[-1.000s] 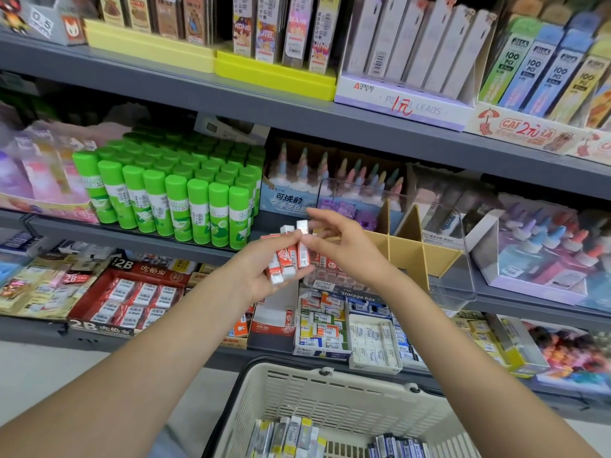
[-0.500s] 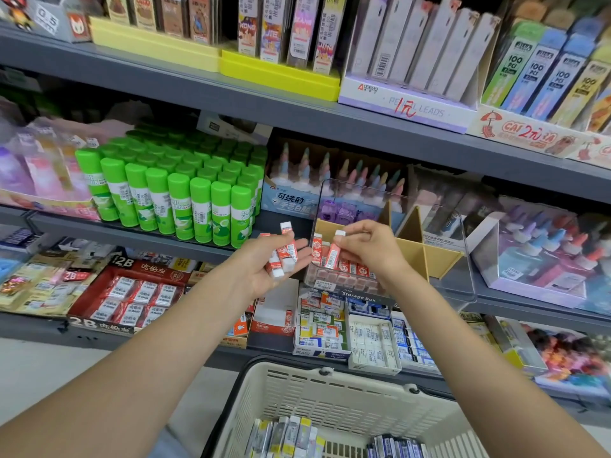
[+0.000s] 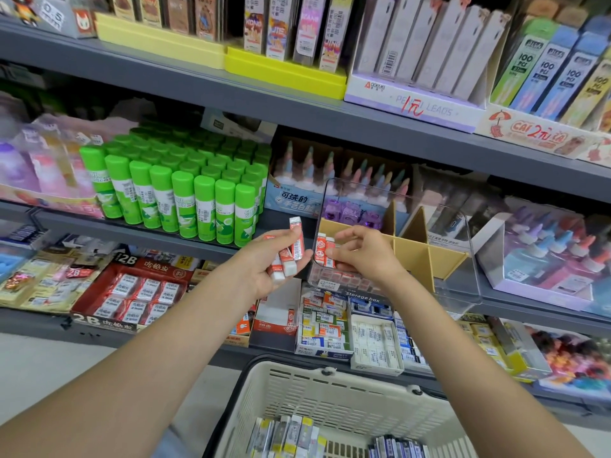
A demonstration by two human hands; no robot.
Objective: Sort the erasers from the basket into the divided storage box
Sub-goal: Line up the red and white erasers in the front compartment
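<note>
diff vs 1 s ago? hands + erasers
The right hand took one red-and-white eraser from the left hand's bundle, carried it right and down into the leftmost compartment of the clear storage box, and still pinches it there. The left hand keeps its grip on the remaining erasers. The basket is unchanged.

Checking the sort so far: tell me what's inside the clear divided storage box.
The clear divided storage box holds red-and-white erasers in its left compartment, where the right hand places one. Tan cardboard dividers hide the other compartments' floors.
</note>
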